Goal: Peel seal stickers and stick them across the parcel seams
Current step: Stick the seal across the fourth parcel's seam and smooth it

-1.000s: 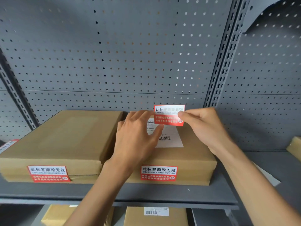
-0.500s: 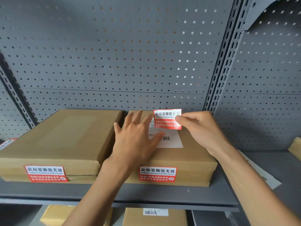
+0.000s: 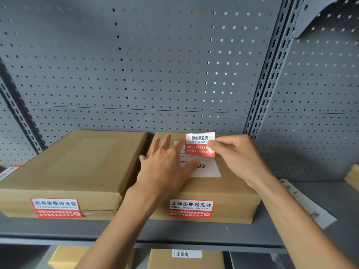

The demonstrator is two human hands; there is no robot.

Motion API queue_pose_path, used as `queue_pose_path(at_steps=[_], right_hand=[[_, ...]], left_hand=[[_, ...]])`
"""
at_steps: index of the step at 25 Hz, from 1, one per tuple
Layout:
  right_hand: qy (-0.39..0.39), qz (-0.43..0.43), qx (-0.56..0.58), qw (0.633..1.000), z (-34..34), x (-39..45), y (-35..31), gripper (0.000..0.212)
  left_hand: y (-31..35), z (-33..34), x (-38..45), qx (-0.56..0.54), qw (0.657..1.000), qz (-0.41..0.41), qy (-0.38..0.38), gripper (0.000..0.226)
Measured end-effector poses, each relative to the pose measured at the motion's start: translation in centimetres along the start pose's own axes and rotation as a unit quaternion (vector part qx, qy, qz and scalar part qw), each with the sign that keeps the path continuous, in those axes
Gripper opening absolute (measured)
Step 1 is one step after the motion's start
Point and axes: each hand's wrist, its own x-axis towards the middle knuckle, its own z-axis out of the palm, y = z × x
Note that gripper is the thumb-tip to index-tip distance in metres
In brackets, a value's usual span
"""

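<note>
Seal sticker [image 3: 200, 144] pinched by right hand [image 3: 239, 158] fingers [image 3: 213, 145]

L hand [image 3: 165, 167] flattened on parcel [image 3: 223, 189]; sticker [image 3: 199, 145] lowered.

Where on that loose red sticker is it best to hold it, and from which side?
By its right edge, coming from the right, as the right hand pinches the red seal sticker now. It is thin and flat, so an edge pinch probably leaves most of its back free to press down. The left hand rests flat on the right parcel.
</note>
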Motion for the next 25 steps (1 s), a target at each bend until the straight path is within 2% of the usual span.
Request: queue_pose_path(at_steps=[5,13,25], right_hand=[[-0.004,-0.031,-0.023,0.999,0.4,0.5,0.7,0.054],[0.026,-0.038,0.027,0.999,0.3,0.2,0.5,0.024],[0.097,-0.11,0.138,0.98,-0.1,-2.0,-2.1,0.024]], left_hand=[[-0.4,0.1,0.3,-0.008,1.0,-0.003,-0.005,0.073],[-0.7,0.2,0.3,-0.016,0.999,0.0,0.035,0.068],[-0.5,-0.3,-1.2,-0.027,0.991,0.015,0.133,0.075]])
